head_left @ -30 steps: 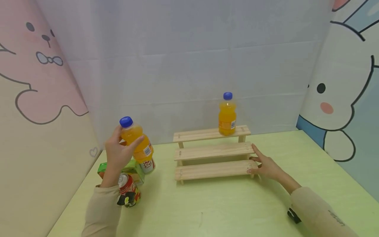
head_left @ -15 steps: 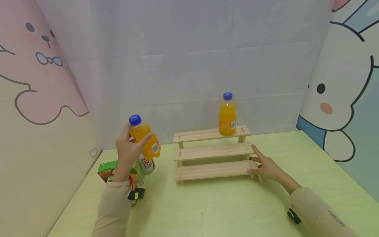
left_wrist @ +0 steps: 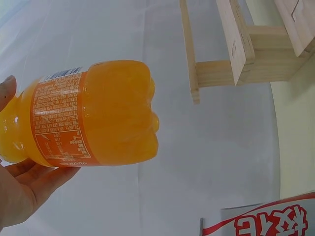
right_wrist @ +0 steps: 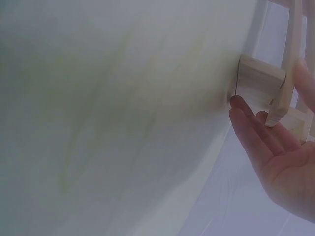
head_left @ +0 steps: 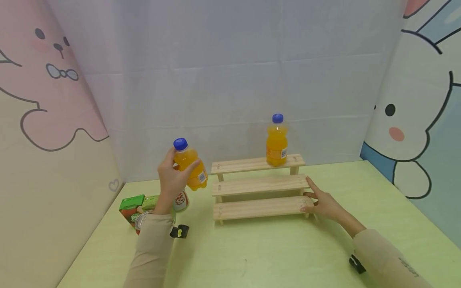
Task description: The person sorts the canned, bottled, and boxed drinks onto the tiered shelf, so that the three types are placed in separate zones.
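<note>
My left hand [head_left: 172, 179] grips a bottle of orange drink [head_left: 191, 168] with a blue cap, raised and tilted, left of a three-tier wooden rack [head_left: 260, 185]. In the left wrist view the ribbed base of this bottle [left_wrist: 120, 113] points toward the rack's plank ends [left_wrist: 241, 59]. Another bottle of orange drink [head_left: 276, 149] stands upright on the top tier, near its right end. At the rack's right end my right hand [head_left: 325, 205] holds the lower tiers, fingers and thumb on either side of a plank [right_wrist: 285, 93] in the right wrist view.
Left of the rack, a green drink carton [head_left: 132, 203] and a white-and-red can [head_left: 181, 201] stand on the light green table [head_left: 252, 248]. Another can [head_left: 142, 221] is partly hidden by the left sleeve. A pale curtain [head_left: 230, 80] hangs behind.
My left hand has carried the tilted bottle rightward, closer to the rack. The left forearm now covers much of the front can. My right hand stays at the rack's end.
</note>
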`<state>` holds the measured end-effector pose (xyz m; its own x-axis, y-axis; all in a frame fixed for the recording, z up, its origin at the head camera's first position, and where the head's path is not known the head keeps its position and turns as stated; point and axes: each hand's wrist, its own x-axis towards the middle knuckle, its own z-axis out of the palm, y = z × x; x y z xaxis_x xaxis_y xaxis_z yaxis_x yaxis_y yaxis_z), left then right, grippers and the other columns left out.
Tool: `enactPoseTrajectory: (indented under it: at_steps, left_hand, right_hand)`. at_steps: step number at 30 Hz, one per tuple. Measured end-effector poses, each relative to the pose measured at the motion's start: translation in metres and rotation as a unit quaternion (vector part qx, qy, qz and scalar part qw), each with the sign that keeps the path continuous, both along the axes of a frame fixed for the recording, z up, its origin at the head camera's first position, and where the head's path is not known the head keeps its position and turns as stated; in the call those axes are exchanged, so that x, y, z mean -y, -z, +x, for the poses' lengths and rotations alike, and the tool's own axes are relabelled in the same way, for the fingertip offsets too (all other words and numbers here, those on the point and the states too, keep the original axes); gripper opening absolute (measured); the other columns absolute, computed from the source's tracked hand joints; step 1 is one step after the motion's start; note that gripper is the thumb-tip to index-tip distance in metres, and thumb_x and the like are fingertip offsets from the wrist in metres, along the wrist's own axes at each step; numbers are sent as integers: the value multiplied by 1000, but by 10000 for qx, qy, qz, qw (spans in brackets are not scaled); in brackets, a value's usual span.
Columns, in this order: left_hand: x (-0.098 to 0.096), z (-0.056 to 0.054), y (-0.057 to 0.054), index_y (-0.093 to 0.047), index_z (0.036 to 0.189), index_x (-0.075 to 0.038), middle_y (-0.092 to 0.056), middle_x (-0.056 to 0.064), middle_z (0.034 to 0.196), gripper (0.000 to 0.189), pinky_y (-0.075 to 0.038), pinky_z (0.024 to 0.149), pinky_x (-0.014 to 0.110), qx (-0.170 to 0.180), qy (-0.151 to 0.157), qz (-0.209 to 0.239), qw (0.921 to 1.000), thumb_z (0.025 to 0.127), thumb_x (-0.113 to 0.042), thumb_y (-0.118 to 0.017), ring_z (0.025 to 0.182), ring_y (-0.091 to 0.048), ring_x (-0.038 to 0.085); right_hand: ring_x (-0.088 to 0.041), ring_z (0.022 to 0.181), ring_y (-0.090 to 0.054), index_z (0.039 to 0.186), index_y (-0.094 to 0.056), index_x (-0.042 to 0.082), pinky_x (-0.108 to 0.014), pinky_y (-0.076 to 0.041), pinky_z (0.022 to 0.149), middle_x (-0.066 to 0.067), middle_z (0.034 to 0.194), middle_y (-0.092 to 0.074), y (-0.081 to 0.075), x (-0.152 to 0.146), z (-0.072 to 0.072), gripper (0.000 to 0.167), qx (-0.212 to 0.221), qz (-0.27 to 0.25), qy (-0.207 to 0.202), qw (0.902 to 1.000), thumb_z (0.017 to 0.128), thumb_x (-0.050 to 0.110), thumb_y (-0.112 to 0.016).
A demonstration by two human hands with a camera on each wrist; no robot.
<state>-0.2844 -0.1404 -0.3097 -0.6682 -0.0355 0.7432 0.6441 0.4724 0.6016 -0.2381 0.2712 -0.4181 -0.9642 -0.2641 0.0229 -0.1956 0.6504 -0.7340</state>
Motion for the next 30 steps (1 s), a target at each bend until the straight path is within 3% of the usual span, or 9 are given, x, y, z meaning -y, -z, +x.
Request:
enactPoseTrajectory:
  at_steps: [4, 8, 12, 19, 26, 30]
  left_hand:
    - [-7, -2, 1, -55, 112, 6, -63, 22, 98, 48, -52, 64, 48, -55, 122, 62, 9999, 70, -2, -77, 86, -61, 33]
    - [-12, -2, 0, -55, 112, 5, -63, 19, 99, 49, -53, 65, 46, -15, 96, -8, 10000, 70, -6, -78, 88, -61, 30]
    - [-16, -3, -2, -55, 112, 5, -64, 19, 98, 50, -53, 63, 46, -207, 219, -24, 9995, 70, -7, -78, 86, -61, 30]
    - [-32, 17, -25, -53, 111, 9, -62, 23, 98, 46, -53, 67, 47, -77, 360, -55, 9993, 72, -2, -75, 88, -60, 34]
    - [-29, -9, -9, -55, 114, 4, -63, 19, 99, 51, -53, 64, 46, -151, 456, 52, 9988, 70, -9, -78, 87, -59, 31]
    - [-30, -13, -8, -55, 115, 1, -63, 16, 99, 52, -53, 65, 44, -195, 509, 74, 9985, 71, -14, -78, 87, -60, 27]
  right_hand:
    - [-41, 85, -61, 144, 5, 2, -47, -50, 73, -33, 126, -42, -1, 0, 1, 102, 9, 66, -5, 10000, 79, 20, -71]
    - [-41, 84, -62, 144, 4, 1, -47, -51, 72, -33, 126, -42, 1, 0, 2, 102, 29, 88, -5, 10000, 78, 21, -72]
    - [-41, 85, -62, 144, 3, 1, -47, -51, 72, -33, 126, -42, 1, -1, 2, 101, -4, 95, -9, 10000, 79, 21, -72]
    - [-42, 85, -61, 144, 5, 1, -48, -51, 72, -34, 126, -41, 1, -2, -1, 102, -23, 101, -66, 9999, 79, 22, -71]
    - [-41, 85, -61, 144, 4, 0, -48, -50, 73, -33, 127, -41, 0, -1, 0, 101, 7, 134, -59, 9999, 79, 21, -71]
    - [-41, 84, -62, 144, 4, 0, -47, -50, 73, -33, 126, -41, -1, 0, 0, 101, 1, 148, -65, 9999, 79, 21, -71]
